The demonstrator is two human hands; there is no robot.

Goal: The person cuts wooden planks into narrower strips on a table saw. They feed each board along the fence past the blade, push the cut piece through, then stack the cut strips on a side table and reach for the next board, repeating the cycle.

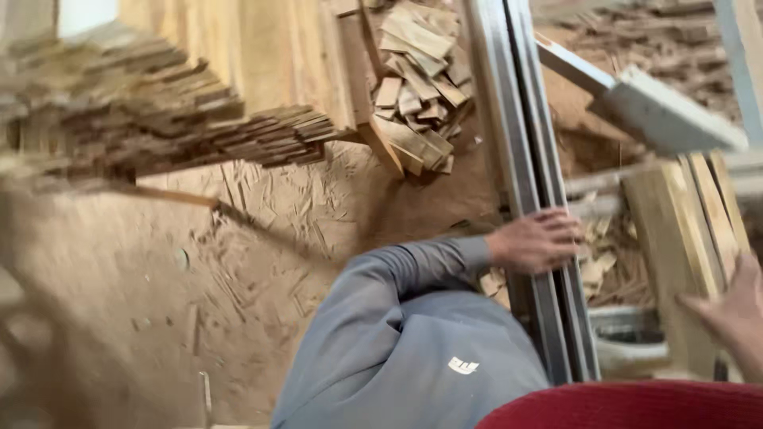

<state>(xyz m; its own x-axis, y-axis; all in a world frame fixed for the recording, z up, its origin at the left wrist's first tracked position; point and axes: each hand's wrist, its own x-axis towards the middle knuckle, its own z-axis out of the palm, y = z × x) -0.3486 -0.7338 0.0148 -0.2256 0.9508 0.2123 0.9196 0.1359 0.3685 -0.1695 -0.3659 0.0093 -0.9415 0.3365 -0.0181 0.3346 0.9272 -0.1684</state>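
The left hand [534, 241] lies open, fingers spread, flat on a long grey metal rail [517, 159] that runs up the view. The right hand [735, 314], at the right edge, presses its fingers against a stack of upright wooden planks [683, 238] just beside the rail — whether it grips them I cannot tell. Across the sawdust-covered floor [159, 318] lie a pile of short wood offcuts [417, 87] and a bundle of thin slats [159, 119], blurred.
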